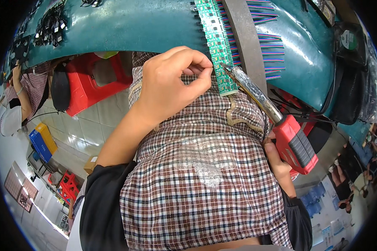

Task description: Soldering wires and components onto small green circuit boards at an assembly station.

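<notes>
A long green circuit board strip (217,41) lies at the table's near edge, its lower end jutting out over my checked apron. My right hand (276,161) is wrapped round the red and black handle of a soldering iron (259,97). The iron's tip rests on or just above the board's right side. Beside the board's left edge, my left hand (171,79) has thumb and index finger pinched together; anything between them is too small to make out. A dark grey bar (248,42) runs along the board, with rows of thin coloured wires (271,54) passing beneath it.
The green tabletop (125,25) carries bundles of black cables (50,27) at the far left. On the right stands a black device (349,42) with cords. A red stool (83,85) is below the table, and another person's arm (23,94) shows at the left.
</notes>
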Demonstrator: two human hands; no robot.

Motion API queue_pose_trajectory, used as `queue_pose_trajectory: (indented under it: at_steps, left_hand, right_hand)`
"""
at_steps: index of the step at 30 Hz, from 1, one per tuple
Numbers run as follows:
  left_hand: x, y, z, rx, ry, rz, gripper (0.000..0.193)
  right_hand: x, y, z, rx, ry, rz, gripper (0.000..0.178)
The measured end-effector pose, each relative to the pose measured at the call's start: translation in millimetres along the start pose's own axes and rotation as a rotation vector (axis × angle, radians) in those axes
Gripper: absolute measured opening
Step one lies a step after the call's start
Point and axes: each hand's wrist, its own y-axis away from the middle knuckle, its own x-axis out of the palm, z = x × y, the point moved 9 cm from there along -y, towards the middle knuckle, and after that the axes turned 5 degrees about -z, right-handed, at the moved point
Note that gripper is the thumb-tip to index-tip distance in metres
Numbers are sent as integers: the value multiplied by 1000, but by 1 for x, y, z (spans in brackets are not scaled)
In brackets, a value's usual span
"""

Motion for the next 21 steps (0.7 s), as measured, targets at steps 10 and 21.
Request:
queue_pose_trajectory:
  at_steps: [10,21]
  left_hand:
    - [1,-2,1,-52,-19,44,8]
    - [2,-3,3,-91,-38,84,11]
  right_hand:
    - [6,-3,-5,8,-84,26,18]
    - [7,-4,-6,26,-140,-12,20]
